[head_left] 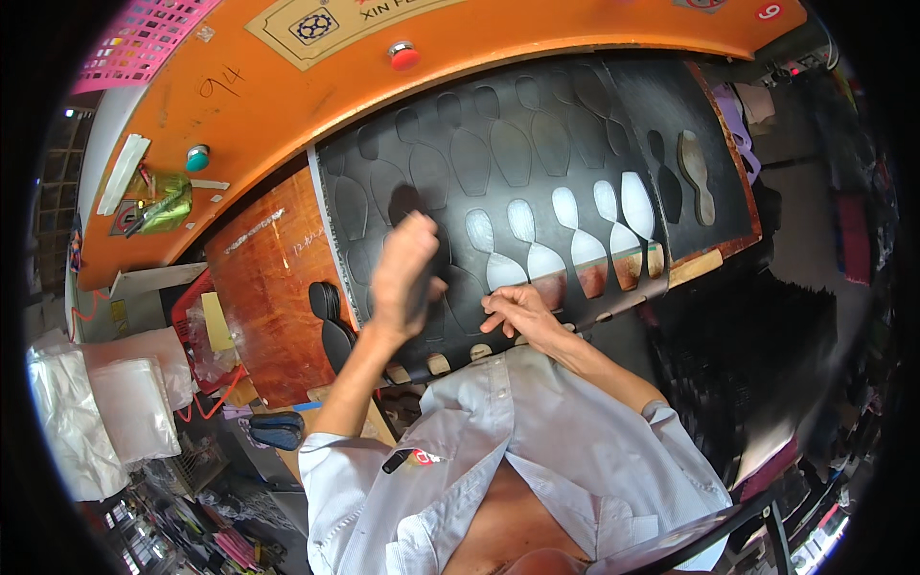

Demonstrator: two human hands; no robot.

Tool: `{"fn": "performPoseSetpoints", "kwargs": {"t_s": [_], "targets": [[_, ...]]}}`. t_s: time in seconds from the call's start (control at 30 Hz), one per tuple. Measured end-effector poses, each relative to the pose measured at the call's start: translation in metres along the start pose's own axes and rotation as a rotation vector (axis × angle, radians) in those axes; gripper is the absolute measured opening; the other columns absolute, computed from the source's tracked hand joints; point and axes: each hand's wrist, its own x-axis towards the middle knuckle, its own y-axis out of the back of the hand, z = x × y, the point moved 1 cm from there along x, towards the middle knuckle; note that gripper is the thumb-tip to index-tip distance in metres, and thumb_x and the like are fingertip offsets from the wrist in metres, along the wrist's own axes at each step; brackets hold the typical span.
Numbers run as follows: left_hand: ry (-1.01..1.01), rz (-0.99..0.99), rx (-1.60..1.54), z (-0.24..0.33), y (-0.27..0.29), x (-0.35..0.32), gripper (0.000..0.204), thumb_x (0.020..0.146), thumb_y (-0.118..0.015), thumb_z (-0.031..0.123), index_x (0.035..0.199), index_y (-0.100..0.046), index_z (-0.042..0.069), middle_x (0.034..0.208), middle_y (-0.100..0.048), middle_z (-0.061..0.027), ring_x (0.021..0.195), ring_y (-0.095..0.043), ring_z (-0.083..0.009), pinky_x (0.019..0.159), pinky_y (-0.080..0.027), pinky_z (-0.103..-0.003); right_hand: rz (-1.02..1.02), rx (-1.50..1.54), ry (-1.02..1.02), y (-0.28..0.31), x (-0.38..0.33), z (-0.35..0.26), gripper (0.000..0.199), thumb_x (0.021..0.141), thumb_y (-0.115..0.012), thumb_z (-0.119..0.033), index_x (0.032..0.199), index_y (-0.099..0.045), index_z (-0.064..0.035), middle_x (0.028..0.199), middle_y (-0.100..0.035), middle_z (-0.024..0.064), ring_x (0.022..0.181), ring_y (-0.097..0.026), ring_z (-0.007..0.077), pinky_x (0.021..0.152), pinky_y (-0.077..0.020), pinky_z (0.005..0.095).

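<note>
A black sheet [383,153], marked with rows of sole-shaped outlines, lies in front of me. Along its nearer right part, several sole-shaped openings [583,240] show a bright surface and reddish brown beneath. My left hand [404,273] is raised over the left part of the sheet, its fingers closed around a dark sole-shaped piece [419,292] that is partly hidden by the palm. My right hand [527,314] is at the near edge beside the openings, fingers curled and tips close together; whatever they pinch is too small to tell. A stack of black sole pieces [335,335] lies left of the sheet.
An orange machine beam [316,96] with a red button [403,57] and a green button [197,157] spans the far side. At right, a sole-shaped cutter [698,177] lies on a black board. A red-brown board [273,287] and plastic bags [125,412] are at left.
</note>
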Motion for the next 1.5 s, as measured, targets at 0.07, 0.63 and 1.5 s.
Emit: {"fn": "performPoseSetpoints", "kwargs": {"t_s": [0.07,0.63,1.5], "targets": [[-0.072,-0.315,0.212,-0.002,-0.017,-0.022,0.073,0.079,-0.079,0.003,0.148,-0.058,0.012,0.155,-0.053,-0.0154,0.147,-0.047,-0.0371,0.125,-0.034,-0.051,-0.038,0.156,-0.052,0.005,0.011,0.001,0.029,0.100,-0.071,-0.026,0.090,-0.069,0.0006,0.081,-0.070,0.0067,0.064,-0.072,0.0149,0.047,-0.0426,0.0245],[-0.020,-0.550,0.327,-0.012,-0.029,-0.061,0.084,0.062,-0.077,-0.002,0.144,-0.058,0.004,0.154,-0.053,-0.0154,0.149,-0.044,-0.0376,0.124,-0.034,-0.056,-0.045,0.449,-0.182,0.001,0.000,-0.016,0.025,0.101,-0.067,-0.032,0.094,-0.062,-0.0087,0.082,-0.064,0.0014,0.074,-0.070,0.0160,0.054,-0.0453,0.0258],[0.103,-0.609,0.452,-0.013,0.026,-0.085,0.102,0.060,-0.087,0.005,0.154,-0.048,0.009,0.163,-0.040,-0.0160,0.155,-0.032,-0.0398,0.127,-0.031,-0.056,-0.109,0.392,-0.232,-0.051,0.032,0.010,0.037,0.103,-0.064,-0.037,0.082,-0.061,-0.0067,0.076,-0.062,0.0047,0.068,-0.070,0.0198,0.049,-0.0397,0.0262]]}}
